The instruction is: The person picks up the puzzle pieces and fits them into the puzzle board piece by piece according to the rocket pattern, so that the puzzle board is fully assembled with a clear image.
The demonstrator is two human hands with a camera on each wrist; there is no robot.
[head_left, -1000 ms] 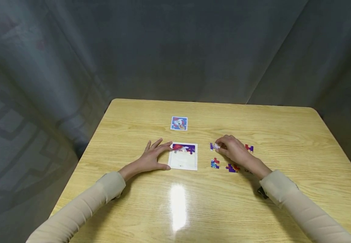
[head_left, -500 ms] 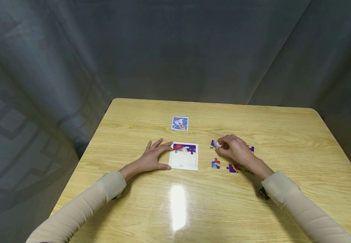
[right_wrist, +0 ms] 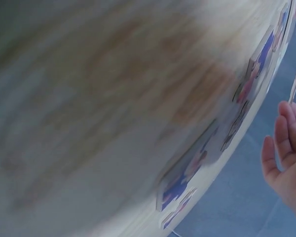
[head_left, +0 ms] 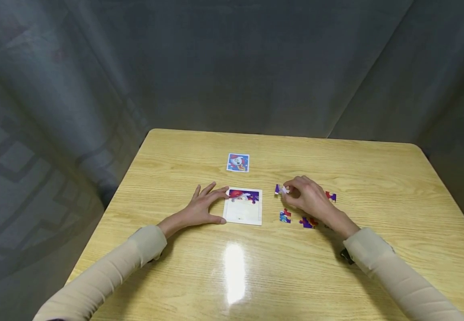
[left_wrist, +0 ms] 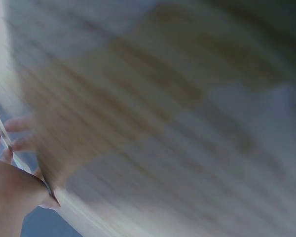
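Note:
A white puzzle frame [head_left: 243, 215] lies on the table with a row of purple and red pieces [head_left: 245, 195] along its far side. My left hand [head_left: 200, 208] rests at the frame's left edge, thumb and index finger spread along it. To the right of the frame, my right hand [head_left: 309, 198] pinches a purple and white puzzle piece [head_left: 279, 189] between thumb and fingertips. In the right wrist view that piece [right_wrist: 295, 85] appears edge-on, raised off the table.
Loose pieces lie near my right hand: a blue and red one [head_left: 284, 216], a purple and orange one [head_left: 308, 222], and a red and purple one [head_left: 331, 196]. A small picture card [head_left: 238, 162] lies beyond the frame. Grey curtains [head_left: 240, 67] hang behind the table.
My right hand has lifted the purple and white piece and shifted slightly left with it. The left hand stays at the frame.

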